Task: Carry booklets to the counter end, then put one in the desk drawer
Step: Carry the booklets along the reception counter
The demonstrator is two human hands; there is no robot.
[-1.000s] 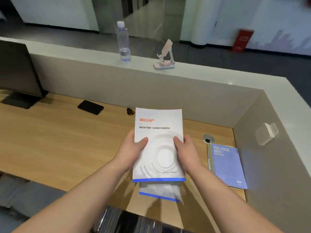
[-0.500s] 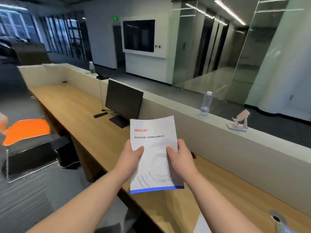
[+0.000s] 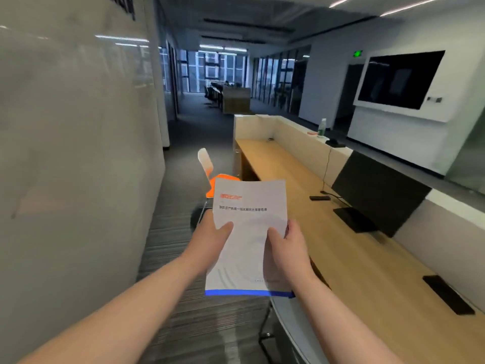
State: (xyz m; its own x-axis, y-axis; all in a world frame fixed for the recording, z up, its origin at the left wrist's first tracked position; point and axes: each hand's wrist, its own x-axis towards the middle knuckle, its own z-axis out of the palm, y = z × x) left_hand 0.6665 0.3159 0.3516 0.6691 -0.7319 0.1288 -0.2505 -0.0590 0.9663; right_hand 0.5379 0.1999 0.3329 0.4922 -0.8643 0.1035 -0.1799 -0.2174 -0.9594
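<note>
I hold a stack of white booklets with an orange logo and a blue bottom strip out in front of me at chest height. My left hand grips the left edge with the thumb on the cover. On the right edge my right hand does the same. The long wooden counter desk runs away from me on the right, its far end near a white partition. No drawer shows in this view.
A black monitor stands on the desk, with a dark phone nearer me and a small remote beyond. An orange chair stands in the aisle ahead; a white chair sits just below my hands. A glass wall lines the left.
My view has swung left from the desk corner to look down the aisle along the counter. Both hands keep the same hold on the booklets.
</note>
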